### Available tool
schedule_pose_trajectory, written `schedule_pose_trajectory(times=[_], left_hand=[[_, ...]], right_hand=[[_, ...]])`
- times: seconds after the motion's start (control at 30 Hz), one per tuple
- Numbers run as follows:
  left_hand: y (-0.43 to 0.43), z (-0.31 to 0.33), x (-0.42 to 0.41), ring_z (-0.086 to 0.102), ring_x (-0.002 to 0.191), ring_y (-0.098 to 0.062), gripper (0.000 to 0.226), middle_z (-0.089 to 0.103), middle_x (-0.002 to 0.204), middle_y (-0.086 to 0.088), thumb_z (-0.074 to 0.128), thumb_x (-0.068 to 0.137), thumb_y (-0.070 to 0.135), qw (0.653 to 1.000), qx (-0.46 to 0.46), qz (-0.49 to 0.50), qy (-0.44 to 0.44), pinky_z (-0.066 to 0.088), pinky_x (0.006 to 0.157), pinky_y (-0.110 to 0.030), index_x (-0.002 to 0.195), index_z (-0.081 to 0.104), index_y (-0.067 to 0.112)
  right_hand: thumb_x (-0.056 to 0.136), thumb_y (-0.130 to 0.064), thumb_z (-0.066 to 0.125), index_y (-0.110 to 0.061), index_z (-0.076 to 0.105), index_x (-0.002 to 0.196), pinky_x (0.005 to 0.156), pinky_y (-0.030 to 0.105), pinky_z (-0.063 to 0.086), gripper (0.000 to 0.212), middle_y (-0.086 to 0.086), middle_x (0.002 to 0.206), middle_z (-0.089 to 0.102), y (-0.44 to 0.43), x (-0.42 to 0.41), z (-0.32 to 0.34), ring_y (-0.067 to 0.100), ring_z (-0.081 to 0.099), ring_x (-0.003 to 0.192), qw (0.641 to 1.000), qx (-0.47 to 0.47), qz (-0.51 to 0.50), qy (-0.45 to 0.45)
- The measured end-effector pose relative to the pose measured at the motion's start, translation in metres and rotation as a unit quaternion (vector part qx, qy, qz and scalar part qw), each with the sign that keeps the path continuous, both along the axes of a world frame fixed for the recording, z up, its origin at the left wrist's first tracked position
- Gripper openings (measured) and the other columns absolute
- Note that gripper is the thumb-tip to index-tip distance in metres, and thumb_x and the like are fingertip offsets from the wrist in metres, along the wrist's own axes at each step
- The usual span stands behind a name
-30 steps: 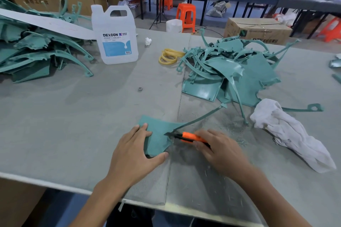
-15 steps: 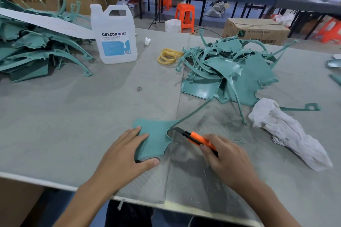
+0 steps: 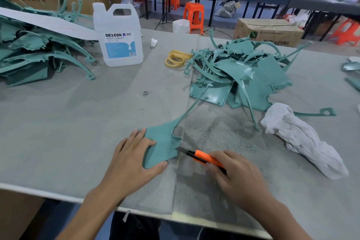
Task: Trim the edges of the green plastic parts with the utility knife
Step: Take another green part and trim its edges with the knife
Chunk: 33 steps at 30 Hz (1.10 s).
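Note:
A green plastic part (image 3: pixel 163 142) lies flat on the grey table (image 3: pixel 78 122) near its front edge, with a thin arm reaching up and to the right. My left hand (image 3: pixel 132 160) presses flat on the part's left side, thumb along its near edge. In my right hand (image 3: pixel 237 177) I grip an orange utility knife (image 3: pixel 206 159); its blade tip touches the part's lower right edge. Fine green shavings (image 3: pixel 229 136) are scattered to the right of the part.
A heap of green parts (image 3: pixel 239 72) lies at the right back, another heap (image 3: pixel 35 52) at the far left. A white DEXCON jug (image 3: pixel 118 37), yellow rubber bands (image 3: pixel 177 58) and a white rag (image 3: pixel 300 138) sit around the work spot. Cardboard boxes and orange stools stand beyond the table.
The knife has slid down the part's right edge toward me, from its upper notch to the lower corner. My left hand stayed pressed on the part, which shifted slightly left.

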<state>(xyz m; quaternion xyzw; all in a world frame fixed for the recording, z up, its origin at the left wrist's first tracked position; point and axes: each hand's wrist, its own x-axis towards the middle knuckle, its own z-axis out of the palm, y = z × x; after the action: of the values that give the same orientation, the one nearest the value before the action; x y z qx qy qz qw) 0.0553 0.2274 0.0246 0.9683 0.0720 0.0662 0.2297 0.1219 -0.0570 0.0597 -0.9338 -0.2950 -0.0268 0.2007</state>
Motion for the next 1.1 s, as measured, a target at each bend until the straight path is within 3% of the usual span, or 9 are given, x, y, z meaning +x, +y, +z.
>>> schedule_pose_trajectory(times=[0.17,0.33,0.5,0.63,1.1], left_hand=[[0.0,-0.002,-0.001,0.0,0.155,-0.008,0.068,0.013,0.168,0.006,0.05,0.079,0.081,1.0,-0.002,0.004,-0.006,0.006,0.124,-0.033,0.132,0.046,0.039],[0.001,-0.003,-0.002,-0.001,0.154,-0.006,0.071,0.012,0.168,0.008,0.043,0.076,0.084,1.0,0.002,0.004,0.002,0.005,0.125,-0.034,0.132,0.044,0.041],[0.001,-0.006,-0.001,0.002,0.154,-0.007,0.071,0.016,0.167,0.007,0.042,0.075,0.085,1.0,0.006,0.011,-0.011,0.009,0.125,-0.035,0.13,0.047,0.041],[0.002,-0.008,-0.001,0.001,0.154,-0.007,0.07,0.015,0.167,0.008,0.042,0.075,0.085,1.0,0.009,0.01,-0.008,0.008,0.125,-0.034,0.13,0.046,0.042],[0.002,-0.013,0.0,0.004,0.154,-0.008,0.066,0.017,0.167,0.007,0.044,0.077,0.085,1.0,0.012,0.016,-0.021,0.007,0.123,-0.032,0.128,0.044,0.043]], right_hand=[[0.1,-0.049,0.051,-0.039,0.061,0.116,0.057,0.017,0.028,0.022,-0.019,0.08,0.045,0.003,0.005,-0.001,0.005,0.042,0.073,1.0,-0.022,0.005,0.016],[0.102,-0.05,0.045,-0.036,0.062,0.116,0.064,0.03,0.048,0.026,-0.015,0.087,0.056,0.006,0.019,-0.002,0.009,0.052,0.076,0.999,-0.031,-0.029,0.001],[0.1,-0.047,0.052,-0.037,0.061,0.114,0.055,0.021,0.029,0.02,-0.017,0.08,0.049,0.013,0.015,-0.001,0.004,0.044,0.069,1.0,-0.005,-0.005,0.013],[0.101,-0.047,0.052,-0.038,0.062,0.114,0.055,0.019,0.027,0.019,-0.016,0.078,0.048,0.014,0.024,-0.003,0.005,0.044,0.069,1.0,-0.015,-0.002,0.019],[0.101,-0.053,0.047,-0.04,0.059,0.115,0.06,0.029,0.046,0.022,-0.015,0.084,0.054,0.012,0.036,-0.007,0.006,0.053,0.072,0.998,-0.049,-0.022,0.028]])
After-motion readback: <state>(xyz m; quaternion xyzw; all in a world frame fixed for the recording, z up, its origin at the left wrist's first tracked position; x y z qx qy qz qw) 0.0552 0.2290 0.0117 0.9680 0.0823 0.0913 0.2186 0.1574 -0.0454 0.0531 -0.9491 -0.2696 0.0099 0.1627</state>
